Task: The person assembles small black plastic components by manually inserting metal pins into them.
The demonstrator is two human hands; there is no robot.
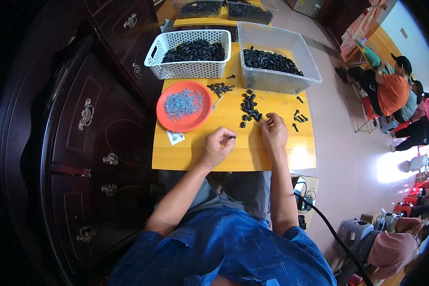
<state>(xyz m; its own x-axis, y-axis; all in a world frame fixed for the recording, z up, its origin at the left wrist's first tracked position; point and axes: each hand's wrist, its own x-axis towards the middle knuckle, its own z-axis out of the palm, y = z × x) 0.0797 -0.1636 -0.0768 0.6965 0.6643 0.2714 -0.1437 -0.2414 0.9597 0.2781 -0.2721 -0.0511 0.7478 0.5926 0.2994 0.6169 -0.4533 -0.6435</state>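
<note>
My left hand (218, 147) is closed in a pinch over the front of the yellow table (190, 159), with a small black plastic part (232, 137) poking out past the fingertips. To its right, my right hand (275, 132) has its fingers bent together at the near edge of a loose pile of short black plastic pieces (249, 106). Whether anything sits between those fingertips is too small to tell. Longer black stemmed pieces (220, 88) lie farther back, and several more (300, 116) are scattered to the right.
A red plate (161, 117) holds small silvery pieces. Behind stand a white perforated basket (190, 72) and a clear plastic bin (276, 82), both with black parts. Dark drawers (76, 157) flank the table's left; a black cable (326, 220) runs at lower right. Other people (395, 90) sit to the right.
</note>
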